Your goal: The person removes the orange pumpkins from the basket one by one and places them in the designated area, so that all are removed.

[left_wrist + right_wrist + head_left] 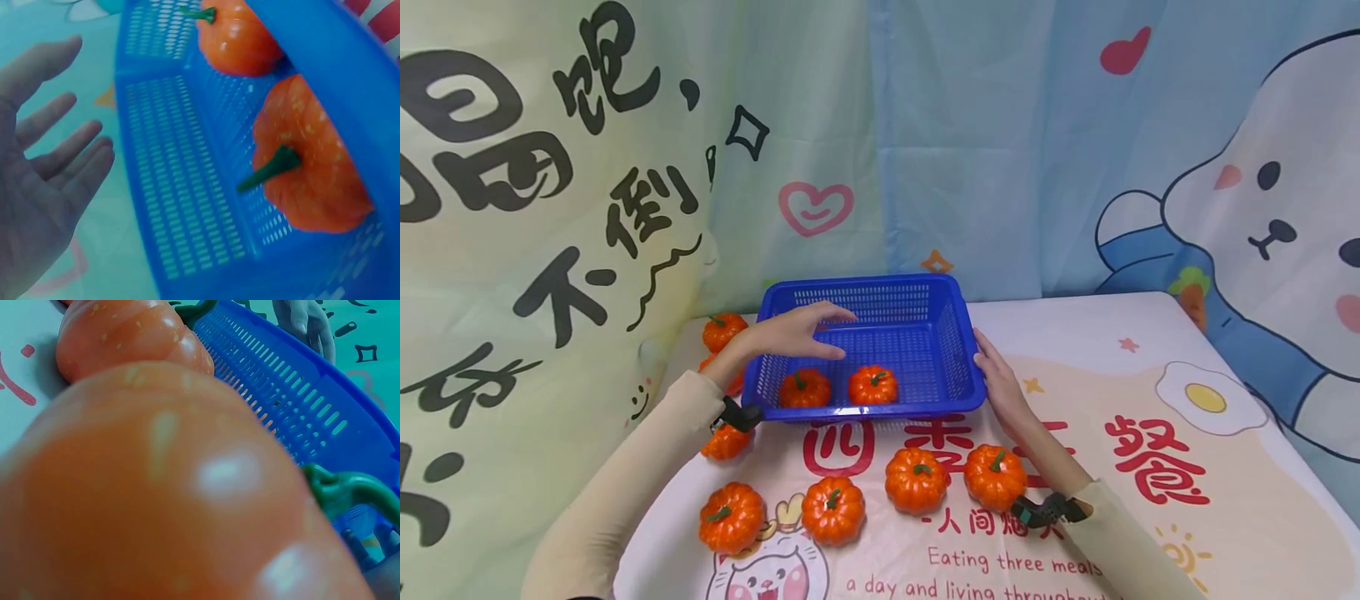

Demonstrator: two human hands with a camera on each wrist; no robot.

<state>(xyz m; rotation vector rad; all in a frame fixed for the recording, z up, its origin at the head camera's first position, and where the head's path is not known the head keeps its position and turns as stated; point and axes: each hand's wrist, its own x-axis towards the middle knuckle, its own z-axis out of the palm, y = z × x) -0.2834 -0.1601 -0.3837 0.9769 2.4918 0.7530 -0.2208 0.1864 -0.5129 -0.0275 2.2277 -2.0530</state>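
Note:
A blue plastic basket [917,354] sits at the back of the table, with two small orange pumpkins inside, the left one [805,389] and the right one [873,386], along its near wall. Over the basket's left part hovers my left hand [797,329], thumb and fingers spread with nothing between them; the left wrist view also shows the bare palm. My right hand [1000,383] touches the outside of the basket's right wall with extended fingers. Beneath the right wrist, a pumpkin [996,477] lies on the table and fills much of the right wrist view.
In front of the basket lie more pumpkins, among them one at left [732,517], one in the middle [833,510] and one farther right [917,481]. Several others, including one [724,333] at the back, line the basket's left side. A printed curtain [962,208] hangs behind.

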